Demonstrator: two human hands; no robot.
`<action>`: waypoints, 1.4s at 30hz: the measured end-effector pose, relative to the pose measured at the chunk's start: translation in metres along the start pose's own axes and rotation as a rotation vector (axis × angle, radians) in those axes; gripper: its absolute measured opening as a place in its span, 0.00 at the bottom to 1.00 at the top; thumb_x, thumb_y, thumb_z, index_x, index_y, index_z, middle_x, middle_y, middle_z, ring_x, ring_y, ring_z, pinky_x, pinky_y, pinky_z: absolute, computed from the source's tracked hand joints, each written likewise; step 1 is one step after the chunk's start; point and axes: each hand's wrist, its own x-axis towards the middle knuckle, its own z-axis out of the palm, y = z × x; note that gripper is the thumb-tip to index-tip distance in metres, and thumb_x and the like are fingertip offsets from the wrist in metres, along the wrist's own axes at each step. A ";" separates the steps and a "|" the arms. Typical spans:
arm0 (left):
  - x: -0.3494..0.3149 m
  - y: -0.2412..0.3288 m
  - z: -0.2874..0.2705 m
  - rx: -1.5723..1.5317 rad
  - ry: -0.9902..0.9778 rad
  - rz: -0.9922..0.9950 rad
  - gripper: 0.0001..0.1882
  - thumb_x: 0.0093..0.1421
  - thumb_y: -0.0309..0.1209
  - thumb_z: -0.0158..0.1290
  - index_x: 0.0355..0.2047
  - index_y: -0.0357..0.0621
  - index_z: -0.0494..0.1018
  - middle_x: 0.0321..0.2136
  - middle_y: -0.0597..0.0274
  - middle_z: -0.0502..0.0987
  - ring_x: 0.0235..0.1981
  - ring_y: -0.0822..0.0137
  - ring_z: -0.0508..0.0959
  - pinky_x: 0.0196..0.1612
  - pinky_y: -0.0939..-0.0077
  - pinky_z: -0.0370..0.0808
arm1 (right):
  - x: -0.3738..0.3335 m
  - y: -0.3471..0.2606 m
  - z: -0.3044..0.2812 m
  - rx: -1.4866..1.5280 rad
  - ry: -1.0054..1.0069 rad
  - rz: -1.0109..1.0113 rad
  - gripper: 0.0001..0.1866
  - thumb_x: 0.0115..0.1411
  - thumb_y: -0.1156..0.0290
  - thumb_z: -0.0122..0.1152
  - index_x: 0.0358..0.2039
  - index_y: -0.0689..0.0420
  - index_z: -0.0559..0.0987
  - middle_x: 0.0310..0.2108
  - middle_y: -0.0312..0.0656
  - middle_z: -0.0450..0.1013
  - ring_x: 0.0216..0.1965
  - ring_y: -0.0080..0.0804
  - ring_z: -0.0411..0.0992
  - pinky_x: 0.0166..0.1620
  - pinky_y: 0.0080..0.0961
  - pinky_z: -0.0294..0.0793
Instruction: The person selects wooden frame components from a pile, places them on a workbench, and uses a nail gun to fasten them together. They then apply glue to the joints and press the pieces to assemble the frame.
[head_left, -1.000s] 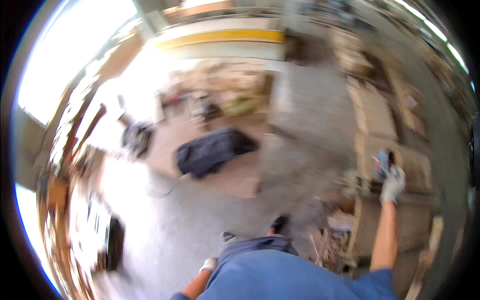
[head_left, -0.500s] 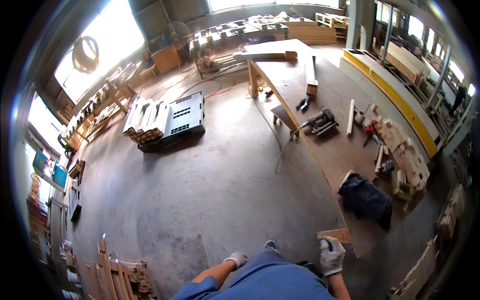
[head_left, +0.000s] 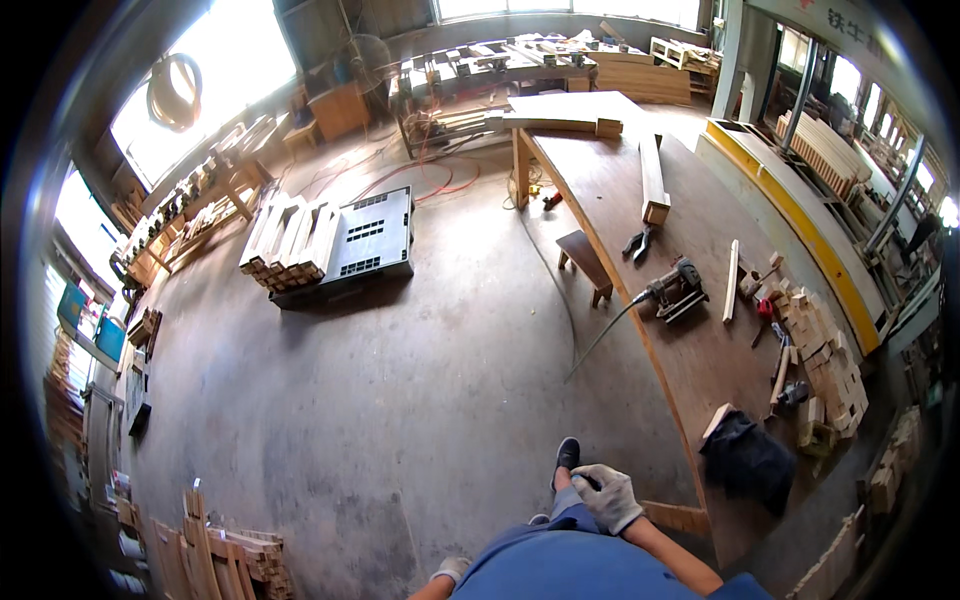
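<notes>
My right hand [head_left: 608,497], in a pale work glove, is held in front of my body beside the workbench's edge. Its fingers curl inward, and a dark patch shows by the fingertips; whether that is a held thing or part of the glove cannot be told. Low at the lower edge, my left hand [head_left: 452,568], gloved too, hangs near my side with its fingers hidden. The long brown workbench [head_left: 690,340] stands to my right. On it lie a dark cloth [head_left: 748,465], a nail gun [head_left: 680,292] with a hose, pliers [head_left: 636,243] and a wooden post [head_left: 653,185].
Wood blocks [head_left: 825,355] are piled along the bench's right side. A black pallet [head_left: 375,235] carries stacked wooden pieces at the left. A small stool [head_left: 585,262] stands by the bench, and a hose [head_left: 545,265] runs over the floor. More timber [head_left: 210,550] stands at the lower left.
My right hand has come from the bench's near corner leftward to in front of my body. My left hand has dropped lower. The bench appears shifted right, and my shoe shows further forward.
</notes>
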 end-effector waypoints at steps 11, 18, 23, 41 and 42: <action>0.048 0.099 -0.190 -0.291 0.199 -0.305 0.20 0.64 0.51 0.52 0.48 0.58 0.84 0.50 0.51 0.82 0.53 0.48 0.81 0.56 0.58 0.76 | 0.181 0.004 -0.012 0.049 -0.173 0.066 0.12 0.63 0.64 0.65 0.42 0.58 0.85 0.35 0.48 0.83 0.36 0.36 0.83 0.43 0.32 0.82; 0.073 0.114 -0.257 -0.391 0.351 -0.461 0.19 0.62 0.51 0.55 0.44 0.56 0.85 0.47 0.53 0.83 0.51 0.50 0.82 0.56 0.57 0.77 | 0.272 -0.002 -0.009 0.045 -0.234 0.096 0.14 0.63 0.61 0.64 0.43 0.57 0.85 0.37 0.48 0.83 0.37 0.39 0.83 0.44 0.32 0.81; 0.113 0.083 -0.265 -0.425 0.211 -0.421 0.21 0.63 0.52 0.52 0.45 0.57 0.84 0.48 0.53 0.83 0.52 0.48 0.81 0.57 0.54 0.76 | 0.309 0.014 0.023 0.068 -0.227 0.207 0.13 0.63 0.61 0.64 0.42 0.56 0.86 0.32 0.45 0.83 0.34 0.33 0.83 0.42 0.30 0.80; 0.232 0.025 -0.588 -0.659 0.281 -0.334 0.18 0.71 0.44 0.47 0.43 0.44 0.79 0.37 0.52 0.84 0.35 0.51 0.84 0.43 0.58 0.78 | 0.498 -0.058 0.140 0.165 -0.282 0.242 0.09 0.65 0.72 0.63 0.41 0.62 0.84 0.30 0.38 0.81 0.30 0.20 0.78 0.35 0.22 0.78; 0.236 0.023 -0.587 -0.677 0.300 -0.352 0.21 0.71 0.47 0.45 0.43 0.43 0.80 0.35 0.52 0.85 0.36 0.51 0.84 0.45 0.57 0.78 | 0.504 -0.068 0.139 0.169 -0.291 0.235 0.09 0.64 0.71 0.64 0.41 0.62 0.85 0.29 0.38 0.82 0.30 0.21 0.78 0.36 0.22 0.79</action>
